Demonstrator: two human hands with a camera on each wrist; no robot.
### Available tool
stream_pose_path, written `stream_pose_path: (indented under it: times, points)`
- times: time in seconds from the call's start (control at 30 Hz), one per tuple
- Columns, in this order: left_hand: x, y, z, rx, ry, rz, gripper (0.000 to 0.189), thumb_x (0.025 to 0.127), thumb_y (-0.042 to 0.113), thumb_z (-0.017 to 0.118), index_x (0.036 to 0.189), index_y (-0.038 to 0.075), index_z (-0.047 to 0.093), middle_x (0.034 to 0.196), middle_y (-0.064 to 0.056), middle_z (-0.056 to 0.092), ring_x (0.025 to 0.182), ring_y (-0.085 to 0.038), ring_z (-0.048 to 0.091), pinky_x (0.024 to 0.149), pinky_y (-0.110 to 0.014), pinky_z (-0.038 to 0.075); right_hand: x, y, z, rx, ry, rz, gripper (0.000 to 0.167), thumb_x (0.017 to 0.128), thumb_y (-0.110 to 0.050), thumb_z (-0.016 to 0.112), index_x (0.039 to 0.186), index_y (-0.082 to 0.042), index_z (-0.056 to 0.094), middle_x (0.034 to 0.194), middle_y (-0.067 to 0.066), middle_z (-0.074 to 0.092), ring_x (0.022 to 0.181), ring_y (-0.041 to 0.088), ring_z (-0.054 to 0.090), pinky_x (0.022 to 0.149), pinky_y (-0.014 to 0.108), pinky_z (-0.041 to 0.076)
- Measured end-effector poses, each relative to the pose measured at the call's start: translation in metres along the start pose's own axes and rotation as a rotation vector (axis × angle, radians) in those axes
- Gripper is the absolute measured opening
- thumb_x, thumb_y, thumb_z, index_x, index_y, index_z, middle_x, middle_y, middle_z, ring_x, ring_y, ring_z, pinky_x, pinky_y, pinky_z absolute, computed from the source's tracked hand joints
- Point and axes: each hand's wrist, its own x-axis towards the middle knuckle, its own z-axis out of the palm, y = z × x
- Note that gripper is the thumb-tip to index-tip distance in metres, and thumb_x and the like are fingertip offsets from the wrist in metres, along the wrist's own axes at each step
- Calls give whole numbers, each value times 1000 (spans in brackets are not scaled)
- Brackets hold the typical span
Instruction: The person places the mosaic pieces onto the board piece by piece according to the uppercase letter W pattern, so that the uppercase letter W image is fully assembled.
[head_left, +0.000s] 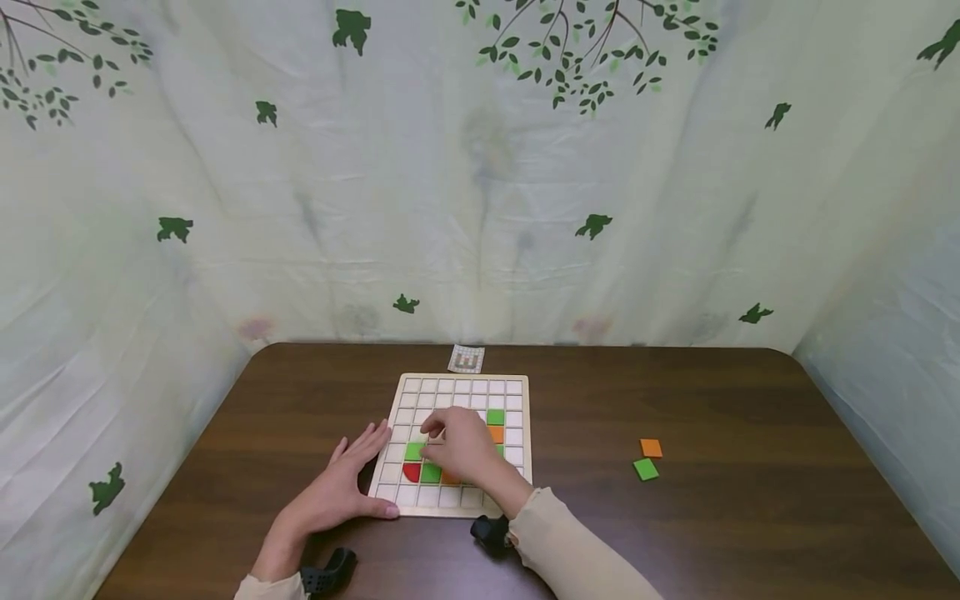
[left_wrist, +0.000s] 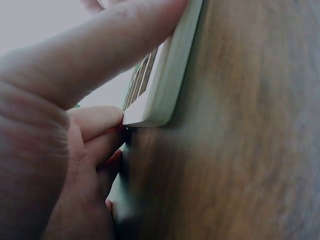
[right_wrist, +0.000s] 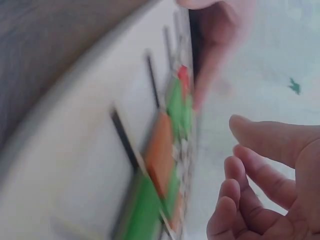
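Note:
A square board (head_left: 480, 401) with a white grid and pale rim lies on the table. My left hand (head_left: 341, 487) holds it steady at the left: fingers stretched along the side, thumb on the front left corner. Over the middle of the grid hovers my right hand (head_left: 465, 446), thumb and fingers bent loosely, with nothing between them in the right wrist view. Set in the grid are a red rounded piece (head_left: 411, 472), green tiles (head_left: 415, 451) and orange tiles (right_wrist: 160, 155). Part of the pattern is hidden beneath the right hand.
On the table to the right lie a loose orange tile (head_left: 651, 448) and a loose green tile (head_left: 646, 470). A small printed card (head_left: 467, 359) sits behind the board by the far table edge. A leaf-patterned curtain (head_left: 480, 208) hangs behind the table.

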Motion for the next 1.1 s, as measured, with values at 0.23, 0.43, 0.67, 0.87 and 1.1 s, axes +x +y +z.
stream_pose_path:
  times: [0.23, 0.43, 0.67, 0.87, 1.1]
  points:
    - [-1, 2, 0, 4, 14, 21, 115, 68, 47, 90, 155, -3, 33, 161, -21, 30, 150, -45, 17, 112, -71, 1, -21, 13, -37, 61, 9, 5, 20, 86, -14, 79, 104, -6, 76, 96, 4, 71, 86, 19, 62, 73, 29, 50]
    - [-2, 4, 0, 7, 7, 7, 116, 69, 48, 90, 155, -3, 32, 161, -20, 29, 150, -44, 16, 114, -69, 1, -47, 37, -66, 43, 52, 16, 18, 86, -12, 78, 103, -6, 75, 96, 3, 70, 85, 19, 61, 72, 31, 50]
    - [-3, 4, -3, 4, 7, -1, 116, 69, 46, 90, 155, -4, 31, 161, -21, 28, 150, -45, 16, 114, -69, 1, -80, 62, -92, 22, 118, 170, 21, 82, -12, 83, 102, -12, 75, 90, -3, 66, 77, 13, 55, 67, 29, 49]
    - [-2, 3, -2, -1, -1, -13, 116, 69, 46, 90, 156, -2, 30, 162, -20, 27, 151, -44, 14, 114, -69, 0, -105, 86, -119, 21, 141, 184, 27, 83, -15, 83, 108, -12, 74, 96, -2, 68, 84, 15, 58, 72, 30, 50]
    - [0, 2, 0, 1, 0, 4, 117, 69, 48, 89, 156, -2, 30, 163, -18, 26, 151, -43, 15, 115, -68, 0, -134, 111, -148, -5, 154, 217, 33, 87, -18, 80, 117, -9, 71, 104, 2, 69, 91, 17, 59, 75, 30, 51]
